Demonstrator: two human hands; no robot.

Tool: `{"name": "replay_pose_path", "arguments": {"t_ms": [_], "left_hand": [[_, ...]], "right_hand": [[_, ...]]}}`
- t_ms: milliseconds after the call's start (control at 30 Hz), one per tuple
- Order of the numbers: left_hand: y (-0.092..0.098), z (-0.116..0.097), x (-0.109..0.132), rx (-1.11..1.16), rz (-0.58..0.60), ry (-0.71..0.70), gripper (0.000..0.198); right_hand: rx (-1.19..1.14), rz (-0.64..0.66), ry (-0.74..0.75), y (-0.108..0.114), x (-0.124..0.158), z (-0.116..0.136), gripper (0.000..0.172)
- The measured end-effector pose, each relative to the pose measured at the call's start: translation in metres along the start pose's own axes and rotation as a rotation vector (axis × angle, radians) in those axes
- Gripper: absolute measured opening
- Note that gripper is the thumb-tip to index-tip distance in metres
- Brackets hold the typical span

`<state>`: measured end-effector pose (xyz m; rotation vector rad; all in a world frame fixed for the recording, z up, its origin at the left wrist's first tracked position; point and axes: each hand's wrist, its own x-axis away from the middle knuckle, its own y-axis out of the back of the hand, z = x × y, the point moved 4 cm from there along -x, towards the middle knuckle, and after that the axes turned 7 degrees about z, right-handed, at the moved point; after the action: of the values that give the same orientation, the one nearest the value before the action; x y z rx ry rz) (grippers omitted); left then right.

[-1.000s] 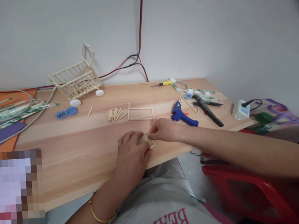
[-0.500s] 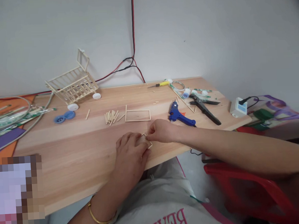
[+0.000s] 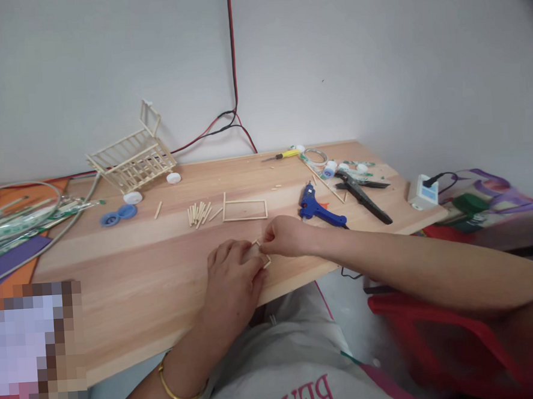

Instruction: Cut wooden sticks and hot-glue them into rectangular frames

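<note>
Close to the table's front edge lies a small frame of thin wooden sticks (image 3: 267, 262), mostly covered by my hands. My left hand (image 3: 235, 276) rests over its left part, fingers bent and pressing it down. At its right end my right hand (image 3: 283, 237) is closed in a pinch on the frame; whether a separate short stick is between the fingertips is hidden. Just behind them lies a second rectangular stick frame (image 3: 246, 219), one side reaching past the corner. A pile of short cut sticks (image 3: 197, 213) is left of that frame.
A stick-built cart (image 3: 133, 159) with white cap wheels stands at the back left, blue bottle caps (image 3: 126, 211) before it. To the right lie a blue glue gun (image 3: 316, 208), black cutters (image 3: 364, 198) and a yellow-handled tool (image 3: 291, 153). A white power socket (image 3: 423, 192) sits at the right edge.
The view has shifted slightly, so the things on the table appear a little lower. Both hands keep nearly the same hold on the small frame.
</note>
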<state>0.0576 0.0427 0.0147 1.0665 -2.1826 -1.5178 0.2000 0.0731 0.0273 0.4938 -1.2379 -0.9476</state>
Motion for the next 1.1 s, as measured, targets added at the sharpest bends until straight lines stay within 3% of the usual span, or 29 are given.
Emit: {"name": "replay_pose_path", "arguments": {"t_ms": [300, 533, 733, 867, 1100], "left_hand": [[0.000, 0.001, 0.001, -0.006, 0.027, 0.003, 0.011], [0.007, 0.000, 0.002, -0.020, 0.049, -0.058, 0.010], [0.019, 0.007, -0.002, -0.079, 0.031, 0.061, 0.015], [0.024, 0.010, -0.011, -0.192, 0.092, 0.128, 0.015], [0.019, -0.014, -0.015, -0.201, 0.106, 0.118, 0.016]], "right_hand": [[-0.123, 0.071, 0.192, 0.009, -0.001, -0.011, 0.019], [-0.194, -0.099, 0.338, 0.009, 0.004, -0.022, 0.016], [-0.092, -0.198, 0.463, 0.011, 0.001, -0.018, 0.018], [-0.074, -0.205, 0.520, 0.012, 0.002, -0.020, 0.018], [-0.089, -0.235, 0.667, 0.004, 0.013, -0.029, 0.018]]}}
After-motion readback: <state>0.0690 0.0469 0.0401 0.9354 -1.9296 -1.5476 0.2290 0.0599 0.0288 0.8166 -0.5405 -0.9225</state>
